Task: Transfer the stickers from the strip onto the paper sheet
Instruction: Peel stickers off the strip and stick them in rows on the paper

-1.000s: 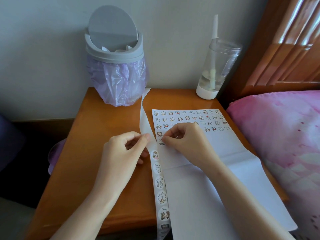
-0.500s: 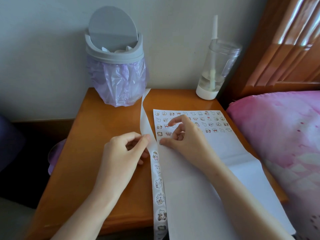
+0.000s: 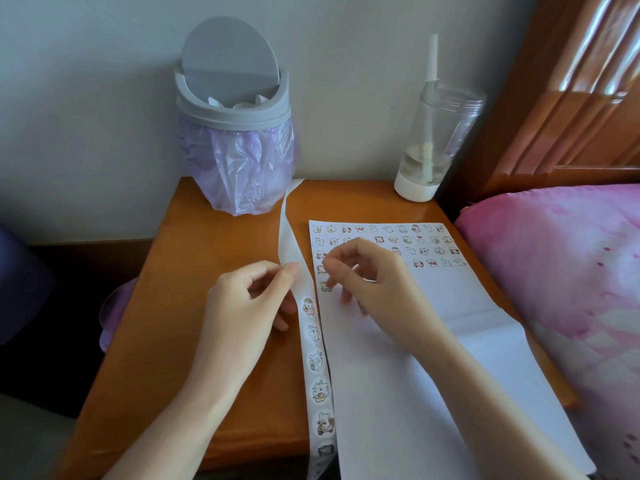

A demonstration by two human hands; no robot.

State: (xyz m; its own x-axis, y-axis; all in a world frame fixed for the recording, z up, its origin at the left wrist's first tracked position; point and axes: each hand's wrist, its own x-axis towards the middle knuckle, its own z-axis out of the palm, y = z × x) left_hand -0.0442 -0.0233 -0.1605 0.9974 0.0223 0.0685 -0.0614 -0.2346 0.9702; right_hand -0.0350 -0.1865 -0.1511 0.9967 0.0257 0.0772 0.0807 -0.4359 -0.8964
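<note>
A long white sticker strip (image 3: 316, 362) runs from beside the bin to the table's front edge, with round cartoon stickers on its near half. My left hand (image 3: 249, 303) pinches the strip's left edge between thumb and forefinger, just above the topmost sticker (image 3: 308, 306). The white paper sheet (image 3: 433, 358) lies to the right of the strip, with several rows of small stickers across its top. A single sticker (image 3: 325, 286) sits lowest at the sheet's left edge. My right hand (image 3: 367, 275) is over that edge with loosely curled, blurred fingers; I see nothing in them.
A grey swing-lid bin (image 3: 235, 126) with a purple liner stands at the back left of the wooden bedside table (image 3: 194, 323). A clear cup with a straw (image 3: 433, 143) stands at the back right. A pink pillow (image 3: 561, 289) lies right of the table.
My right hand has lifted its fingers off the lowest sticker at the sheet's left edge, leaving it stuck there. My left hand keeps its pinch on the strip.
</note>
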